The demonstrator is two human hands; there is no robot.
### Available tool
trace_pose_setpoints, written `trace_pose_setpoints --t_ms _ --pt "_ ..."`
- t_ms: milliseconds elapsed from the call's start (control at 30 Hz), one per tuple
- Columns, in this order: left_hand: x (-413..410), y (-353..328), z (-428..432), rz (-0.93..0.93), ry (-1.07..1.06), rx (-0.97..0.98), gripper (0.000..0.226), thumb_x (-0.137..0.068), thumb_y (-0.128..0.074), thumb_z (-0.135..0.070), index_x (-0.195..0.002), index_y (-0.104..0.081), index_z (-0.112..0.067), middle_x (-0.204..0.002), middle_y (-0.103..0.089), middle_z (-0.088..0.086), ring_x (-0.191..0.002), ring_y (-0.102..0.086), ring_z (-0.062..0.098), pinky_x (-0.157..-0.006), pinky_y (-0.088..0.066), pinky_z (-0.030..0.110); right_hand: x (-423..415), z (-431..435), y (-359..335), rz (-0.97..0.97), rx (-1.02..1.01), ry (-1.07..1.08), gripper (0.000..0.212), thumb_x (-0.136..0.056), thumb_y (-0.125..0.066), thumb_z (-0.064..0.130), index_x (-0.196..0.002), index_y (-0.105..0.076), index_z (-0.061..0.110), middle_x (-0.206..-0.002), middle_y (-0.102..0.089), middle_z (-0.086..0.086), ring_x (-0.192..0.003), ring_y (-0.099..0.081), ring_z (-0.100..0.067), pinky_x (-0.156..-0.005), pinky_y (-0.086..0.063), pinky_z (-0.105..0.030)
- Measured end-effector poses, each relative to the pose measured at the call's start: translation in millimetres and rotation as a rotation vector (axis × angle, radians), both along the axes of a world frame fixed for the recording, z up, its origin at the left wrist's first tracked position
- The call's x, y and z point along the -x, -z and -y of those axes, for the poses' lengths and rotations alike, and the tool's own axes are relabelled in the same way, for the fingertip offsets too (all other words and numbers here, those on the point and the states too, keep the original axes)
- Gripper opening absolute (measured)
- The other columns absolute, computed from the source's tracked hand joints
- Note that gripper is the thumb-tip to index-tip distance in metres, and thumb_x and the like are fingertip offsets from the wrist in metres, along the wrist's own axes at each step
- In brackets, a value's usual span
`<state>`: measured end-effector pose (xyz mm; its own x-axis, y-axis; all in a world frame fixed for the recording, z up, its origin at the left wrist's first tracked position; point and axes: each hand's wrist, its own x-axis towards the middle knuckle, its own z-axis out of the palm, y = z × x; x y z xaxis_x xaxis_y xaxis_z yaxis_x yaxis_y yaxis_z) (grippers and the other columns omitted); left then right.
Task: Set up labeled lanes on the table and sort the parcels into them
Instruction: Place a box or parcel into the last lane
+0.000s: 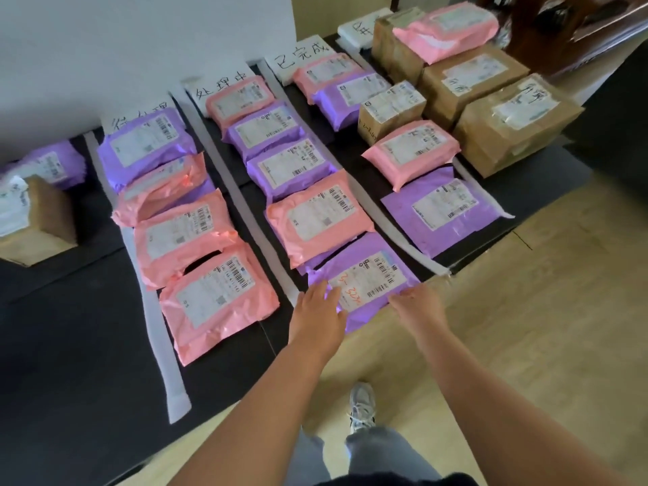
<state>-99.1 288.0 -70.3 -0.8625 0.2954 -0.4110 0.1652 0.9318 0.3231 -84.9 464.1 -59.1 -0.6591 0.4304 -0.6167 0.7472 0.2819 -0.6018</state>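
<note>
Purple parcel [364, 278], orange-scrawled label: left grip [317, 310] flat on it, fingers straight; right grip [417, 305] at edge, closure indiscernible.

Both bare forearms come up from the bottom of the view and reach forward, roughly parallel and angled slightly left. Left hand [317, 310] is palm down with the wrist straight, fingers [324, 292] extended, close together, pointing ahead. Right hand [419, 305] is also palm down, back of hand up, level with the left and just apart from it. Right fingers look short and foreshortened at the far end. Can't tell if they're curled or gripping. Elbows out of frame.
</note>
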Motion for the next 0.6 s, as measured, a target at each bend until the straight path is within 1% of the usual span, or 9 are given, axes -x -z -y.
trace_pose_setpoints --t_ms 33,67,100,133,167,233,300,433,600 --pt "0.7 1.0 -0.9 -0.004 0.012 0.027 0.053 -0.103 -0.041 -0.038 -0.152 -0.031 -0.021 -0.163 -0.018 0.004 -0.149 -0.019 0.023 -0.121 -0.018 0.038 0.1 -2.2 -2.1 0.002 -0.118 -0.1 0.007 -0.093 -0.061 0.013 -0.092 -0.055 0.01 -0.091 -0.059 -0.005 -0.076 -0.057 -0.019 -0.059 -0.042 -0.027" --pt "1.5 1.8 -1.8 -0.015 0.024 0.054 0.055 -0.103 -0.04 -0.041 -0.153 -0.028 -0.021 -0.164 -0.014 0.004 -0.151 -0.012 0.022 -0.122 -0.013 0.04 -0.4 -4.3 -3.4 -0.001 -0.289 -0.224 0.015 -0.094 -0.062 0.019 -0.103 -0.054 0.011 -0.101 -0.057 -0.003 -0.088 -0.056 -0.019 -0.069 -0.045 -0.028" --pt "2.2 1.6 -2.5 -0.032 0.03 0.079 0.057 -0.103 -0.039 -0.043 -0.154 -0.026 -0.021 -0.164 -0.011 0.004 -0.152 -0.007 0.021 -0.123 -0.009 0.042 -0.5 -5.7 -3.9 -0.027 -0.46 -0.366 0.025 -0.094 -0.063 0.023 -0.114 -0.052 0.014 -0.112 -0.054 -0.002 -0.103 -0.053 -0.02 -0.084 -0.046 -0.03" --pt "3.3 1.6 -2.8 -0.046 0.032 0.104 0.058 -0.103 -0.039 -0.043 -0.155 -0.024 -0.021 -0.165 -0.008 0.005 -0.152 -0.004 0.021 -0.124 -0.007 0.043 0.6 -6.6 -5.0 -0.079 -0.576 -0.499 0.035 -0.095 -0.063 0.026 -0.126 -0.05 0.018 -0.124 -0.05 -0.001 -0.117 -0.048 -0.021 -0.098 -0.042 -0.033" --pt "4.5 1.9 -2.8 -0.05 0.032 0.126 0.059 -0.103 -0.039 -0.043 -0.155 -0.023 -0.022 -0.165 -0.006 0.005 -0.153 -0.001 0.022 -0.123 -0.005 0.044 2.4 -7.0 -3.9 -0.138 -0.617 -0.598 0.044 -0.095 -0.061 0.027 -0.136 -0.045 0.024 -0.135 -0.046 0.0 -0.128 -0.041 -0.021 -0.107 -0.037 -0.035" --pt "7.8 3.0 -1.6 -0.035 0.037 0.163 0.059 -0.104 -0.037 -0.044 -0.156 -0.019 -0.022 -0.165 -0.003 0.006 -0.153 0.003 0.022 -0.123 -0.004 0.046 9.0 -6.6 -2.2 -0.161 -0.56 -0.73 0.055 -0.098 -0.056 0.025 -0.149 -0.036 0.032 -0.151 -0.036 0.0 -0.141 -0.032 -0.019 -0.117 -0.028 -0.038" --pt "8.9 4.5 -0.4 -0.019 0.046 0.188 0.061 -0.104 -0.035 -0.045 -0.157 -0.015 -0.022 -0.166 0.0 0.006 -0.153 0.006 0.022 -0.122 -0.001 0.048 14.5 -6.6 3.8 -0.107 -0.502 -0.799 0.055 -0.101 -0.051 0.023 -0.151 -0.033 0.036 -0.157 -0.029 0.0 -0.145 -0.028 -0.019 -0.121 -0.022 -0.042" --pt "6.7 8.7 -1.1 -0.002 0.022 0.195 0.06 -0.105 -0.032 -0.044 -0.157 -0.009 -0.023 -0.166 0.004 0.004 -0.153 0.009 0.021 -0.121 0.004 0.049 23.5 -8.5 14.5 -0.035 -0.486 -0.867 0.055 -0.103 -0.046 0.022 -0.152 -0.029 0.04 -0.164 -0.015 0.001 -0.15 -0.019 -0.018 -0.124 -0.012 -0.046" --pt "4.0 9.4 -1.2 0.017 0.012 0.208 0.061 -0.105 -0.031 -0.044 -0.158 -0.007 -0.024 -0.166 0.006 0.006 -0.153 0.009 0.022 -0.123 0.002 0.049 28.8 -11.2 22.8 0.038 -0.482 -0.921 0.061 -0.103 -0.042 0.021 -0.155 -0.019 0.042 -0.166 -0.004 0.0 -0.153 -0.008 -0.02 -0.124 -0.006 -0.047"
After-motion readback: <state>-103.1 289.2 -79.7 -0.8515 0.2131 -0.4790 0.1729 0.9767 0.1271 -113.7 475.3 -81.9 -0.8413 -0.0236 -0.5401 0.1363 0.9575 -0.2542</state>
